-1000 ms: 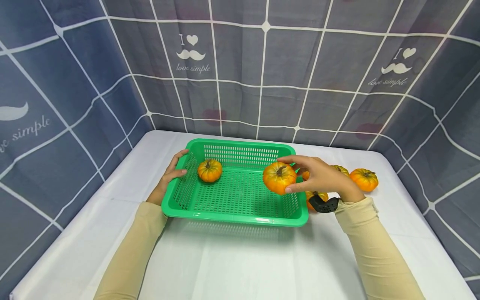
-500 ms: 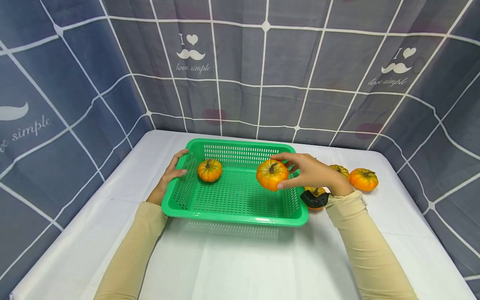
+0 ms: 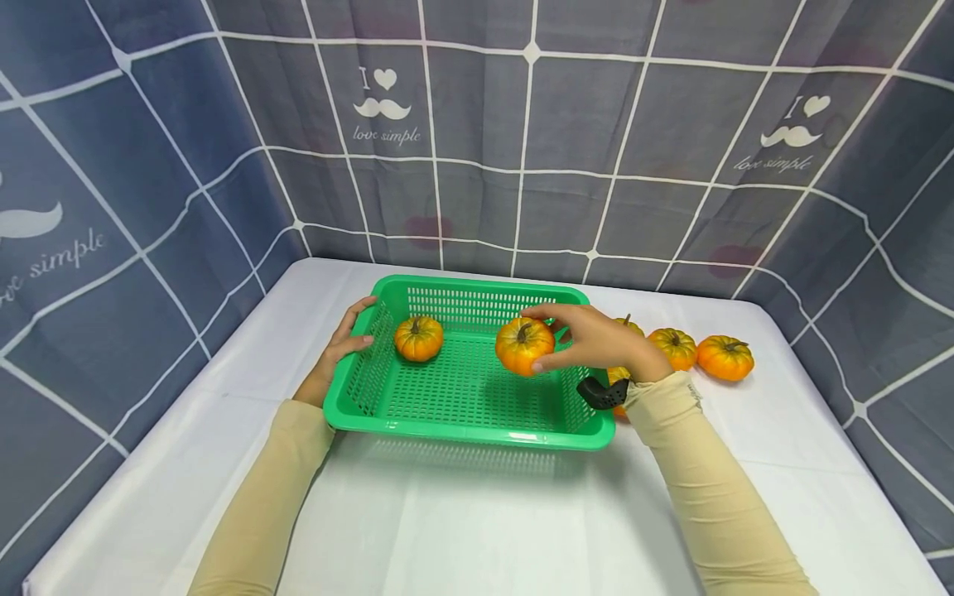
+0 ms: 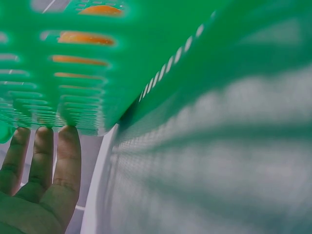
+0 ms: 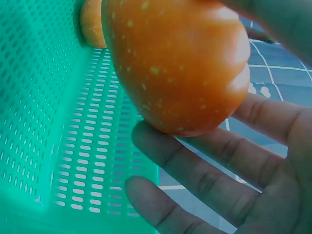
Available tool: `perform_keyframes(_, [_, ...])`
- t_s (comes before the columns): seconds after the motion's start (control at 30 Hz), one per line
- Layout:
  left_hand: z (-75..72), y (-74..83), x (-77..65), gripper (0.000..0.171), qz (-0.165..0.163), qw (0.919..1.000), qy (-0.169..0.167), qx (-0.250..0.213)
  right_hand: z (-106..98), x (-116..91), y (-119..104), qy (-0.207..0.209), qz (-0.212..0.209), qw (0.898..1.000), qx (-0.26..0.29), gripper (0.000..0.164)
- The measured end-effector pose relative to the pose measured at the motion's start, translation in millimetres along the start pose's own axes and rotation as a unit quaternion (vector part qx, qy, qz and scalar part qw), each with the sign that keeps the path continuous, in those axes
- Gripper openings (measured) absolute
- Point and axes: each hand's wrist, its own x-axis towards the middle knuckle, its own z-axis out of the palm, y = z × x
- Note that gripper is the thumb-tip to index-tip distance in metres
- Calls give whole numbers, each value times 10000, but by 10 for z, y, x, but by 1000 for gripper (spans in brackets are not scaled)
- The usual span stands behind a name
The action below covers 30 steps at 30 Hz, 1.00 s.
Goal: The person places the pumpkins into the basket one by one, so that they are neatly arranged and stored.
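Note:
My right hand (image 3: pixel 592 338) grips a small orange pumpkin (image 3: pixel 523 348) by its side, thumb in front and fingers behind. It holds the pumpkin over the right half of the green plastic basket (image 3: pixel 465 433). In the right wrist view the pumpkin's smooth orange side (image 5: pixel 175 68) shows close up, with the lower fingers (image 5: pixel 204 180) spread beneath. At the basket's left end, my left hand (image 3: pixel 335 352) grips the rim, thumb over it; the left wrist view shows fingertips (image 4: pixel 68 146) against the slotted outer wall. Another pumpkin (image 3: pixel 419 338) sits inside the basket near its left end.
Right of the basket, several more pumpkins stand on the white tablecloth, among them one at the far right (image 3: pixel 725 358) and one beside it (image 3: pixel 673 348). My right forearm partly covers others. A checked grey-blue curtain (image 3: pixel 477 207) encloses the table's back and sides.
My right hand has moved left with its pumpkin, further over the basket. More of the pumpkins behind the right wrist now show. The left hand and basket have stayed put.

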Motion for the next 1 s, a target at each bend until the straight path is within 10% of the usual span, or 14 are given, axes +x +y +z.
perform_keyframes(1.0, [-4,21,0,69,-97,9999,22,137,116,466,-106,-270,400,9976,499,80])
